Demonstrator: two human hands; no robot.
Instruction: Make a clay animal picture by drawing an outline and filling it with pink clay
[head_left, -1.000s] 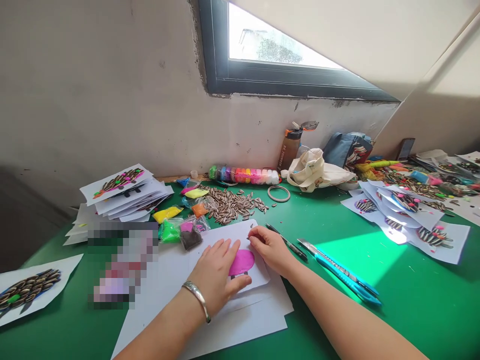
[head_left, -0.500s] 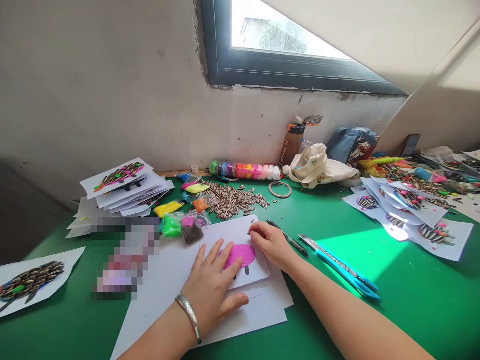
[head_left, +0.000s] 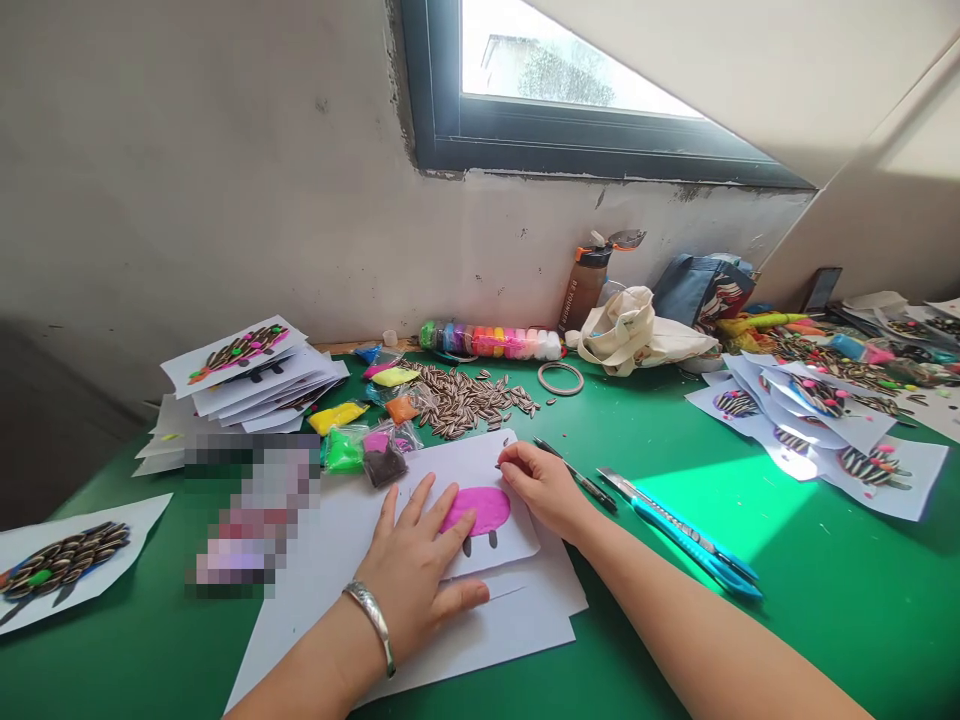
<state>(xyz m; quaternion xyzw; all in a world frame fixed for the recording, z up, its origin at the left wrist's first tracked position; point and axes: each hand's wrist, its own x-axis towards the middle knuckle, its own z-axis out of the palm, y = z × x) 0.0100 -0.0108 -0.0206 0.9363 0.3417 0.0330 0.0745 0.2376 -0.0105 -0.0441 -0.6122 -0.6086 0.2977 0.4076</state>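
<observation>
A white card (head_left: 517, 545) carries a flat pink clay oval (head_left: 480, 508) with two short dark legs below it. My left hand (head_left: 412, 555), a silver bangle at its wrist, lies spread on the card and over the oval's left part. At the card's right side, my right hand (head_left: 541, 485) is closed in a pinch; a small dark bit shows at its fingertips, too little to name. Another small dark piece (head_left: 505, 441) rests near the card's top edge. Under the card are larger white sheets (head_left: 300, 640).
Behind the card lie sunflower seeds (head_left: 465, 400) and bags of coloured clay, including a green one (head_left: 345, 452). A black pen (head_left: 577, 475) and blue utility knife (head_left: 682, 535) lie right. Seed-decorated cards are stacked left (head_left: 247, 375) and right (head_left: 810, 420). A bottle (head_left: 585, 285) stands behind.
My left hand has slid slightly left, uncovering more of the pink oval and its left leg. My right hand stays in nearly the same place, still pinched.
</observation>
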